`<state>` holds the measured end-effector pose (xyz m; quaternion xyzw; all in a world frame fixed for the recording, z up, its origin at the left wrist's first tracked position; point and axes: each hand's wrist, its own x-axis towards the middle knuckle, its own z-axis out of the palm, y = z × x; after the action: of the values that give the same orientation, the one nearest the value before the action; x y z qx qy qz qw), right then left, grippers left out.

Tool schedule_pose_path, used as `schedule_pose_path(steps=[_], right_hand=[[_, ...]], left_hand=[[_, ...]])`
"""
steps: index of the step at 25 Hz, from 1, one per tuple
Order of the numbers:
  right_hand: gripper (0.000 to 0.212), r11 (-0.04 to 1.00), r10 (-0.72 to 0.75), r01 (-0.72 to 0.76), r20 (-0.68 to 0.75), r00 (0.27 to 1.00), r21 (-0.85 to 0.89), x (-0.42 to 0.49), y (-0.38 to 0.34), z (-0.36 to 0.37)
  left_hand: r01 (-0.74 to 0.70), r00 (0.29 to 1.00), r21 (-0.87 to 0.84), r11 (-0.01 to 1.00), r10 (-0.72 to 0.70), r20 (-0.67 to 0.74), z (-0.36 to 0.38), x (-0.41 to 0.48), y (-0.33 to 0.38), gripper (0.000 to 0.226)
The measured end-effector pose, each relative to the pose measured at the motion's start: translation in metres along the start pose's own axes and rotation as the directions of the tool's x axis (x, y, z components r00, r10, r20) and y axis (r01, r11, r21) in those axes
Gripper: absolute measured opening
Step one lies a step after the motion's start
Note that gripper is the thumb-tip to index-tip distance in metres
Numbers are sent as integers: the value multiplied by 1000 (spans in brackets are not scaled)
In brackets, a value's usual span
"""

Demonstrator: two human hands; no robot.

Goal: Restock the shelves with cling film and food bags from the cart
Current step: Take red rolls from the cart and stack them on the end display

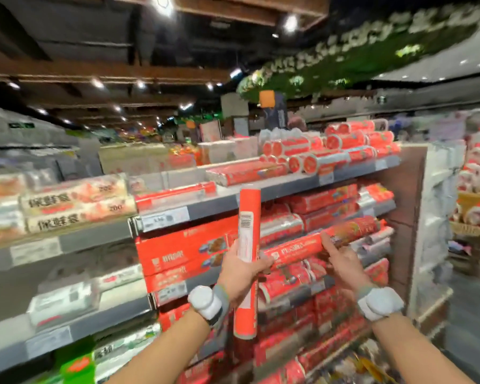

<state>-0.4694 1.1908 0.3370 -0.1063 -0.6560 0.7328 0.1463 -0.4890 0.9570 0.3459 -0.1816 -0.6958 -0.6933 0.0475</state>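
Red wrapping covers both rolls I have in hand. My left grip [241, 268] is closed round the upright roll [249, 245] a little below its middle, barcode towards me, with its upper end level with the front edge of the top shelf [288, 187]. My right grip [341, 261] grasps the second roll [302, 249] near its middle. That roll lies almost flat, two tiers below the top shelf, just in front of the packed rolls [281, 225] already stocked there. The picture is smeared, so I cannot tell whether its far end touches them.

I judge the step in hand to be seating the second roll on that lower tier. To do it well I would line it up with the way its neighbours lie, slide it in endwise or lay it on top without shoving the row back, and let go only once it rests without rolling forward. Round stock creeps, so I would nest it in the groove between two rolls beneath it. The upright roll should stay clear, held away from the top shelf's edge, until my right side is free to steady it. Pale food bag boxes [75, 206] sit left of and one tier below the top shelf; the cart is out of view.
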Motion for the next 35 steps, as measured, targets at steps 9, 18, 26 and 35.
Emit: schedule_pose_path(steps=[9, 18, 26, 35], right_hand=[[49, 465, -592, 383, 41, 805, -798, 50, -97, 68], [65, -67, -415, 710, 666, 619, -701, 146, -153, 65], [64, -153, -415, 770, 748, 519, -619, 244, -197, 103], [60, -163, -189, 801, 815, 547, -576, 338, -168, 157]], left_hand=[[-109, 985, -59, 992, 100, -139, -66, 98, 48, 34], [-170, 977, -160, 972, 146, -153, -57, 172, 86, 47], [-215, 899, 178, 960, 266, -347, -53, 228, 129, 48], [-132, 871, 341, 931, 274, -409, -63, 287, 152, 53]])
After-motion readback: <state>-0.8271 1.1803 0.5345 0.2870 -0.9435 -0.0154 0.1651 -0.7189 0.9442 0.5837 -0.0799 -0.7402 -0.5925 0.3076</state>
